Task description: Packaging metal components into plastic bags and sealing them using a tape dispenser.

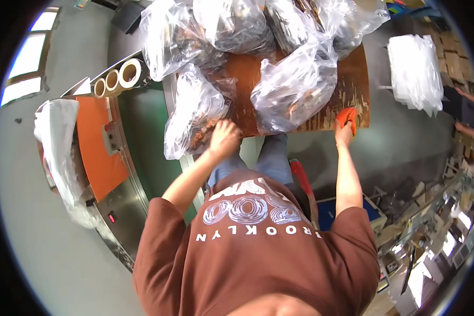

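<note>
My right hand (344, 134) grips a bunched orange cloth (347, 116) at the right front corner of a worn brown board (353, 84). My left hand (226, 138) is closed at the board's front edge, against the right side of a clear plastic bag (189, 113) with reddish-brown and dark contents. Whether its fingers pinch anything is hidden. Between my hands, farther back, another filled clear bag (297, 87) rests on the board, its gathered top pointing away to the right.
Several more filled clear bags (231, 23) crowd the board's far side. Tape rolls (129, 73) stand at left, beyond an orange panel (95, 147) and draped plastic (60, 147). White plastic sheets (415, 71) hang at right. Another person's hand (466, 130) shows at far right.
</note>
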Available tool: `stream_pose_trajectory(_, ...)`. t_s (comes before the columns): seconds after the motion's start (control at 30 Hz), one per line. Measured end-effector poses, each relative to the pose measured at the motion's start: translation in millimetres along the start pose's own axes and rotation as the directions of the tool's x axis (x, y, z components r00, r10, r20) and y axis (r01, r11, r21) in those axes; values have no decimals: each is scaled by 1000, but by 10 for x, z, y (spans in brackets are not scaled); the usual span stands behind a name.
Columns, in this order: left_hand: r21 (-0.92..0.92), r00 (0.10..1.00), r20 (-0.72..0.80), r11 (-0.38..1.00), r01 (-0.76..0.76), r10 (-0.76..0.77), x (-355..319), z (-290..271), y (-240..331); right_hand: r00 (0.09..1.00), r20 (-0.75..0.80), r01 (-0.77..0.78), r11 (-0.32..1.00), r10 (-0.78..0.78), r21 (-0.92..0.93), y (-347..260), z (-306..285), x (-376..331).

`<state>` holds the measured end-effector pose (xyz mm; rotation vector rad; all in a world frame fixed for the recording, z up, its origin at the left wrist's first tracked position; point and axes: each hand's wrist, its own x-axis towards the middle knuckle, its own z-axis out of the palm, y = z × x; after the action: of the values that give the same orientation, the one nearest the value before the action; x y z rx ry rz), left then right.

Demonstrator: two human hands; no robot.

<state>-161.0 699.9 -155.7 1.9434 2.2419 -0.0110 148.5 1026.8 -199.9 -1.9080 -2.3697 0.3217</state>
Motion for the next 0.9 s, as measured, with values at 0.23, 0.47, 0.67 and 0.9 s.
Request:
stream_pose_trajectory(0.23,-602,749,234,513,613,-620,767,-639,-13,984,161,103,985,-80,-140,214,190,570)
stream_pose_trajectory(0.47,-880,753,-4,360,309,-658,1673,-2310,111,844,-157,514,693,-512,505,-941,-915,768)
stream_pose_trajectory(0.67,-261,737,149,693,672,-659,2398,-1499,678,638,104,346,404,-763,847,-1644,-557,1442)
stream_pose_trajectory(0.9,-687,559,420,151,711,-715,2002,-1356,730,786,447,-513,-46,-427,857,-1178,-851,1064)
